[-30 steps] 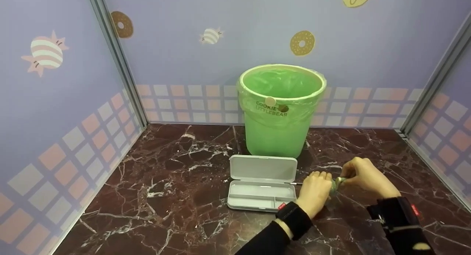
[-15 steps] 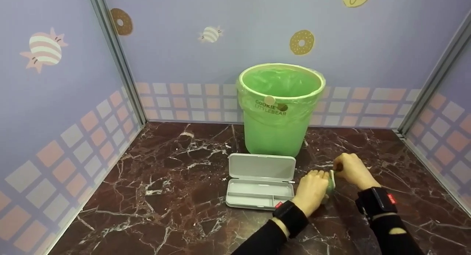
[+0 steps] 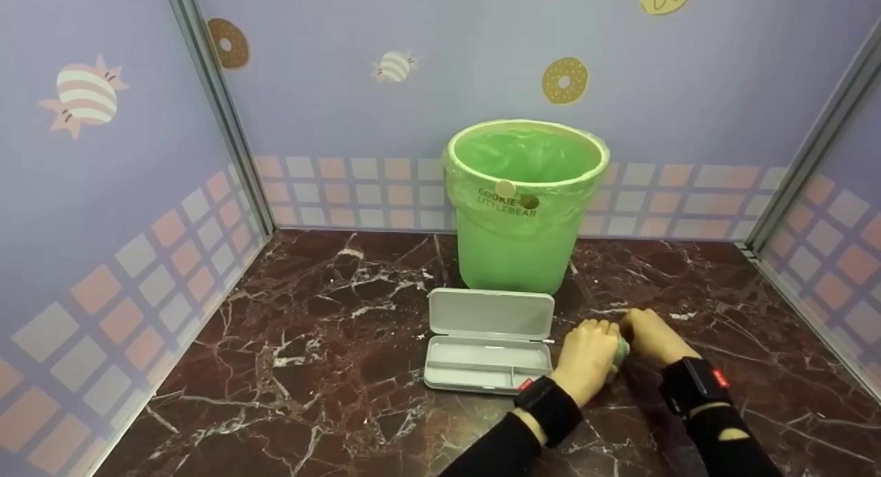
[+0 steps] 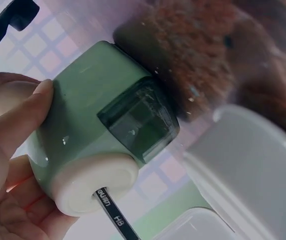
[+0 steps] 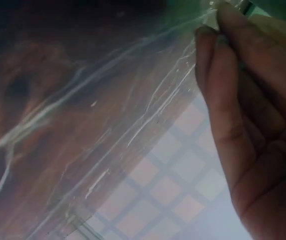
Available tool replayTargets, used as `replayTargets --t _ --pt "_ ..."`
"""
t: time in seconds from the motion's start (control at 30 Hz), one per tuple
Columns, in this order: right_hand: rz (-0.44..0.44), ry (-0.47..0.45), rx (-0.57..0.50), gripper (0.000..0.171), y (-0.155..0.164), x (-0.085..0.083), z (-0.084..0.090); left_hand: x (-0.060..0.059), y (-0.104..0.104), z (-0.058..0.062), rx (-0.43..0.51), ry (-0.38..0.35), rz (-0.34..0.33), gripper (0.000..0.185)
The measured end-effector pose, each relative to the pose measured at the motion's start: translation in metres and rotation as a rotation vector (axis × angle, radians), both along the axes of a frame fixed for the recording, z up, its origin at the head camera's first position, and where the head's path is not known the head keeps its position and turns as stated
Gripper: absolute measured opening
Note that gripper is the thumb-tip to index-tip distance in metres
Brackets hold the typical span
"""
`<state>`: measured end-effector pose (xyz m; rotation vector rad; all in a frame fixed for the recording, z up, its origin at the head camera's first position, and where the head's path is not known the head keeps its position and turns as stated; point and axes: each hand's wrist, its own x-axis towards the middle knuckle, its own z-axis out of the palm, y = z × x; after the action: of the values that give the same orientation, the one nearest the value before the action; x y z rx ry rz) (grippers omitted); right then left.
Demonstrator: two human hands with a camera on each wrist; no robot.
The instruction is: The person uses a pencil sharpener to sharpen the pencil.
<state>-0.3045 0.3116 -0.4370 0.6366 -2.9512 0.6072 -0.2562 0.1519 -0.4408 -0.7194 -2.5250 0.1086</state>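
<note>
A green crank pencil sharpener (image 4: 82, 95) with a cream front ring and a dark clear shavings window sits in the grip of my left hand (image 3: 585, 360). From the ring's hole sticks a black pencil (image 4: 116, 217) marked HB. In the head view, little of the sharpener (image 3: 621, 352) shows beyond the left knuckles. At its right side my right hand (image 3: 652, 336) has curled fingers at the crank, which the hand itself hides. The right wrist view shows thumb and fingers (image 5: 223, 85) drawn together beside the sharpener's green edge.
Just left of the left hand lies an open grey pencil case (image 3: 489, 316) with divided compartments. Behind it stands a green lined bin (image 3: 519, 250). Patterned walls (image 3: 344, 105) close off the back and sides of the dark marbled tabletop (image 3: 330, 408).
My right hand has circled at the sharpener's side, turning the cream crank, which stood upright half a second ago and is now hidden. The left hand has kept its hold almost still.
</note>
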Motion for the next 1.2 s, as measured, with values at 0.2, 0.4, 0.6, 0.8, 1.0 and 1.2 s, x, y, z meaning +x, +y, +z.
replayTargets --t 0.2,0.4,0.6,0.8,1.0,1.2 --pt "0.039 -0.001 0.008 0.024 0.001 0.008 -0.006 0.003 0.003 0.0 0.0 0.018 0.023 0.052" --pt "0.025 -0.001 0.047 0.028 0.002 0.022 -0.006 0.003 0.006 0.001 0.031 0.018 0.066 0.048" --pt "0.067 -0.13 -0.058 0.019 0.006 0.036 0.003 0.004 0.008 0.002 0.028 0.026 0.106 0.046" --pt "0.128 -0.185 -0.089 0.018 0.011 0.044 0.014 0.006 0.007 0.003 0.044 0.067 0.105 0.048" --pt "0.149 -0.2 -0.108 0.017 0.014 0.048 0.024 0.005 0.006 0.003 0.053 0.083 0.101 0.043" --pt "0.133 -0.244 -0.173 0.01 0.017 0.051 0.037 0.004 0.005 0.001 0.056 0.083 0.088 0.041"
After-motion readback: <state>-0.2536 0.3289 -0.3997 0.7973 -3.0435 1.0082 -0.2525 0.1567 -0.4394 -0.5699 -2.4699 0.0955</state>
